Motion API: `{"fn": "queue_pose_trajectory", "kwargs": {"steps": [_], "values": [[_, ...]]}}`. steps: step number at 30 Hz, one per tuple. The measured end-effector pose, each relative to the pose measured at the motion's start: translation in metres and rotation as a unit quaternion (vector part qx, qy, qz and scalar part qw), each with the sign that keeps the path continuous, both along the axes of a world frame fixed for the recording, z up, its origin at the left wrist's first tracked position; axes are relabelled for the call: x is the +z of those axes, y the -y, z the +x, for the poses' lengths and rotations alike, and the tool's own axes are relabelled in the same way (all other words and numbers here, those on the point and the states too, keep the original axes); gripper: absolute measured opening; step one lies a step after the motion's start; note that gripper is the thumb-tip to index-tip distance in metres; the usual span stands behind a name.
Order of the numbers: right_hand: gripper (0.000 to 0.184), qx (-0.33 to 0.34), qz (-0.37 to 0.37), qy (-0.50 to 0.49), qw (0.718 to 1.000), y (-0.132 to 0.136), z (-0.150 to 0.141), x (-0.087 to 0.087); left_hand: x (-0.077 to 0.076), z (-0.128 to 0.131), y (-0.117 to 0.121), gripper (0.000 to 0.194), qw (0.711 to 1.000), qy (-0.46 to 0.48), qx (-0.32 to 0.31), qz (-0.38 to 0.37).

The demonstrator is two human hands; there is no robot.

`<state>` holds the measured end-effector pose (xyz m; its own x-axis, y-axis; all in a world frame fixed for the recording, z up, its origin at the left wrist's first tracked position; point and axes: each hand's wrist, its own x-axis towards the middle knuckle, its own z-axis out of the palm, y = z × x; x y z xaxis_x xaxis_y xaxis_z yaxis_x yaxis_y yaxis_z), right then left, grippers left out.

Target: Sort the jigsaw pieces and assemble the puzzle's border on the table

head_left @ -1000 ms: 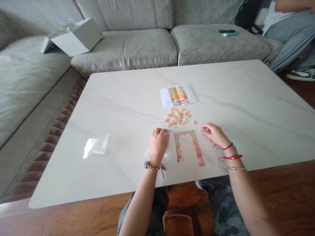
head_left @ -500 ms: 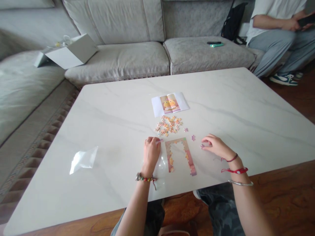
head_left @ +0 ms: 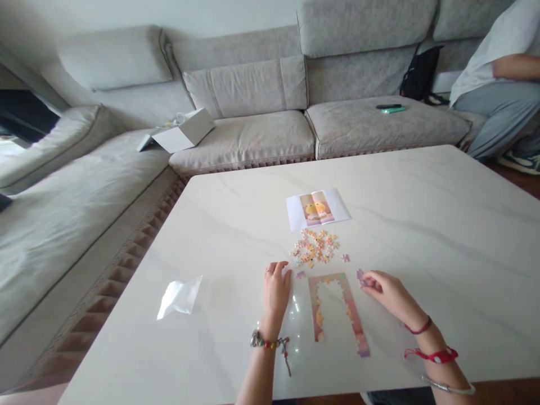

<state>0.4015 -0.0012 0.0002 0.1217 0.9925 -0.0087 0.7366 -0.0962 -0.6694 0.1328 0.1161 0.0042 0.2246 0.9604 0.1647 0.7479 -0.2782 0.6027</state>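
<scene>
The partly joined jigsaw puzzle [head_left: 354, 315] lies on the table as a frame of edge pieces, its near side open. Left of its far corner, my left hand [head_left: 277, 289] rests with fingers apart and nothing in them. A loose purple puzzle piece [head_left: 300, 275] lies just beside its fingertips. On the other side of the frame, my right hand [head_left: 386, 292] pinches a small purple puzzle piece [head_left: 363, 283], partly hidden by the fingers; another purple piece seems to touch it. Beyond the frame is a heap of loose puzzle pieces [head_left: 316, 247], with a single pinkish piece [head_left: 345, 258] to its right.
A creased sheet with a printed picture [head_left: 317, 208] lies behind the heap. On the table's left is a clear plastic bag [head_left: 180, 296]. A white box [head_left: 185, 132], remotes [head_left: 390, 108] and a black backpack [head_left: 419, 76] sit on the sofa. Another person [head_left: 506, 84] sits at right.
My left hand has let go of a purple piece, now lying beside it. A purple piece was set down by my right hand, which then moved back towards it holding another. The view has tilted up.
</scene>
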Motion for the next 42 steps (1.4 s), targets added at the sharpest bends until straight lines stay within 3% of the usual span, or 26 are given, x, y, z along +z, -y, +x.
{"fn": "queue_pose_trajectory", "kwargs": {"steps": [9,19,27,32,37,42], "values": [[0.016,-0.016,-0.016,-0.001,1.000,-0.002,0.002,0.000,-0.002,-0.003,-0.004,0.022,1.000,-0.026,0.001,-0.007],[0.024,-0.031,-0.004,-0.005,0.999,-0.003,0.001,-0.001,0.001,0.011,0.000,0.040,0.987,-0.146,-0.068,0.022],[0.023,-0.030,-0.013,-0.032,0.999,-0.002,0.000,-0.001,-0.002,0.012,0.000,0.039,0.989,-0.134,-0.046,0.029],[0.020,-0.047,0.047,-0.052,0.996,-0.005,-0.002,-0.005,-0.007,0.010,-0.005,0.035,0.992,-0.096,-0.022,0.076],[0.016,-0.080,0.128,-0.015,0.988,-0.009,-0.008,0.008,-0.010,0.006,-0.009,0.032,0.988,-0.030,-0.047,0.144],[0.033,-0.142,0.251,0.058,0.956,-0.017,-0.013,0.018,0.000,0.008,-0.004,0.040,0.981,0.004,-0.060,0.182]]}}
